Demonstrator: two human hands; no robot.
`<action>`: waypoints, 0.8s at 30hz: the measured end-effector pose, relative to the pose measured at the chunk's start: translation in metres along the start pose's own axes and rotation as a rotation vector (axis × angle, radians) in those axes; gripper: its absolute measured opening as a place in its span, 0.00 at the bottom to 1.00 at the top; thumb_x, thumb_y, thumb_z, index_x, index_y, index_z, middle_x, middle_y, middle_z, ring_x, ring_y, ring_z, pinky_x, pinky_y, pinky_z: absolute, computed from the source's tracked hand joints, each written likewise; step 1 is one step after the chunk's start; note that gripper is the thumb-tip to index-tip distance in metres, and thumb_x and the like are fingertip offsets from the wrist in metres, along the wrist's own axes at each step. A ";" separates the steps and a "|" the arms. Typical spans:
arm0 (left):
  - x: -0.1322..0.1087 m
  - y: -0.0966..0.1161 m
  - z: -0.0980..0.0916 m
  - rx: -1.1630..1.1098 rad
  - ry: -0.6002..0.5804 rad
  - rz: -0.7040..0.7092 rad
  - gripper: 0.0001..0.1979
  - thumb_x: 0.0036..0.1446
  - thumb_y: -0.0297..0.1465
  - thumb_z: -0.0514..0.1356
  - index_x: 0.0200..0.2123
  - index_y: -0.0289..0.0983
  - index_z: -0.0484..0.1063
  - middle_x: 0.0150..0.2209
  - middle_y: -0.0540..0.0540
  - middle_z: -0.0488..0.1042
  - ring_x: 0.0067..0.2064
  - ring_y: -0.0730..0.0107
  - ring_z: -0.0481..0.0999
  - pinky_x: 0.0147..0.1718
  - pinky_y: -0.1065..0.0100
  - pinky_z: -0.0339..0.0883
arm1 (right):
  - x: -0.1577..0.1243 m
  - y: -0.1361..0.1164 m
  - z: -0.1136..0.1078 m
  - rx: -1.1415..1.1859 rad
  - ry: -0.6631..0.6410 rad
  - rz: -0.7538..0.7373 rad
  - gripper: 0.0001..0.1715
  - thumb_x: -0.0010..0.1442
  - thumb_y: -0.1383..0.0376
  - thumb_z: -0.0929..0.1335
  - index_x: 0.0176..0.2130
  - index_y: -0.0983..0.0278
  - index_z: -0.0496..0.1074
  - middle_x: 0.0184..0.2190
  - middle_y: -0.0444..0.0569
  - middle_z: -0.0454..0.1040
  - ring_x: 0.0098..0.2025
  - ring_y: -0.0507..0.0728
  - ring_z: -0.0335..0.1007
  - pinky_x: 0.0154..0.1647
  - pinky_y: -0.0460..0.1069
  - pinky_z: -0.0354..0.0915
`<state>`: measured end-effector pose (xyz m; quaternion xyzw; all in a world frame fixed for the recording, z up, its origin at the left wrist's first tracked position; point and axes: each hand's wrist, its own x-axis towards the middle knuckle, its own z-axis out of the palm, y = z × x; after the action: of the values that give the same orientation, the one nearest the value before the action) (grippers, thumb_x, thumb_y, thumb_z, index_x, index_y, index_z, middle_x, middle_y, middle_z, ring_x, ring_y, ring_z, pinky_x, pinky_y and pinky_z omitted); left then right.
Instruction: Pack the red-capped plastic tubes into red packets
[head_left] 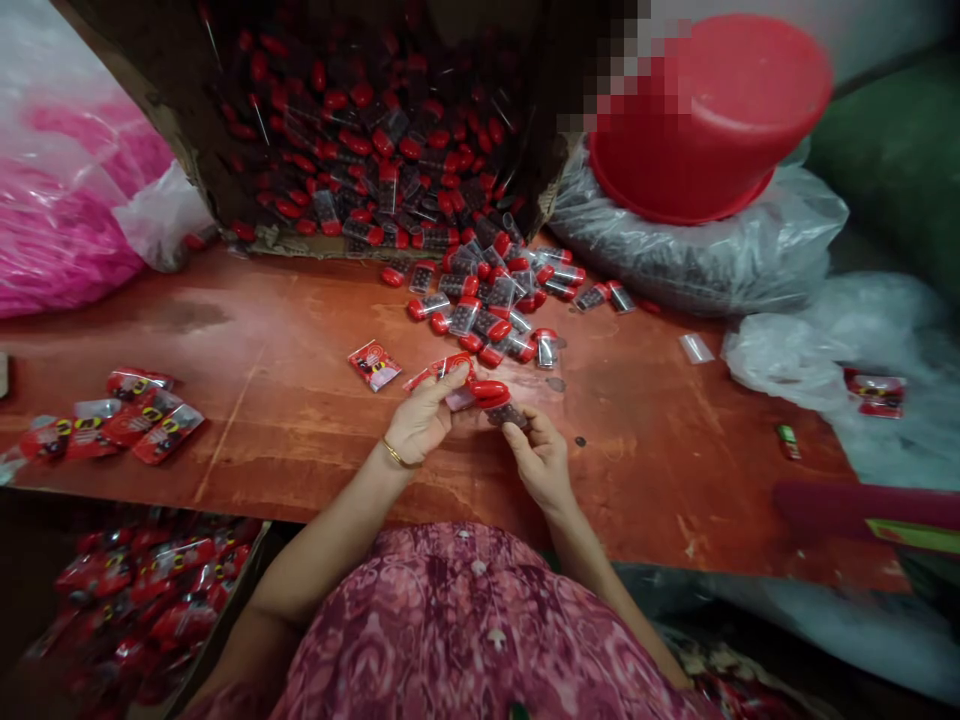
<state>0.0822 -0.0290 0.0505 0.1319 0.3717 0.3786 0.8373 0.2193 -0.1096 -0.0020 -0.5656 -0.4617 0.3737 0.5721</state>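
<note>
My left hand (421, 420) is closed on a red printed packet (442, 370) and some red-capped clear cases (487, 390), held just above the red-brown table (300, 330). My right hand (538, 458) pinches one red-capped clear case (508, 412) beside them. A heap of the same cases (487, 295) lies on the table right behind my hands, spilling from a tipped cardboard box (360, 130). One filled red packet (374, 364) lies just left of my hands.
Several filled packets (112, 420) lie at the table's left edge, above a box of more packets (142, 600). A pink bag (60, 200) sits at the back left. A red bucket (705, 120) rests on a clear sack (712, 250). Plastic bags (840, 360) lie at the right.
</note>
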 end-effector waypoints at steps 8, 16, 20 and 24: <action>-0.004 0.003 -0.001 0.181 0.076 0.098 0.03 0.48 0.26 0.59 0.28 0.32 0.73 0.29 0.44 0.79 0.28 0.71 0.76 0.28 0.72 0.69 | 0.010 0.016 -0.014 -0.486 0.183 -0.021 0.13 0.56 0.57 0.64 0.36 0.64 0.70 0.30 0.49 0.73 0.34 0.57 0.66 0.38 0.53 0.63; 0.005 -0.005 -0.003 0.356 0.129 0.256 0.12 0.38 0.33 0.68 0.25 0.32 0.72 0.25 0.47 0.76 0.25 0.76 0.71 0.27 0.74 0.65 | 0.014 0.017 -0.020 -0.410 0.119 -0.062 0.13 0.57 0.57 0.64 0.38 0.63 0.71 0.34 0.49 0.74 0.36 0.57 0.67 0.41 0.54 0.63; 0.018 -0.006 0.002 0.351 0.122 0.267 0.16 0.42 0.41 0.66 0.25 0.33 0.71 0.24 0.49 0.74 0.24 0.77 0.70 0.26 0.74 0.63 | 0.005 0.013 -0.015 -0.197 0.051 -0.008 0.13 0.56 0.57 0.65 0.40 0.62 0.70 0.34 0.48 0.74 0.37 0.56 0.69 0.41 0.52 0.65; 0.029 -0.013 0.010 0.475 0.136 0.355 0.16 0.39 0.38 0.68 0.26 0.33 0.71 0.24 0.51 0.72 0.25 0.78 0.68 0.27 0.74 0.61 | -0.001 0.008 -0.012 -0.273 0.013 -0.076 0.11 0.57 0.59 0.66 0.39 0.62 0.71 0.32 0.48 0.73 0.36 0.56 0.68 0.40 0.52 0.64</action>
<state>0.1089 -0.0156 0.0359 0.3611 0.4764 0.4293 0.6770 0.2313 -0.1140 -0.0088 -0.6225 -0.5256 0.2820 0.5066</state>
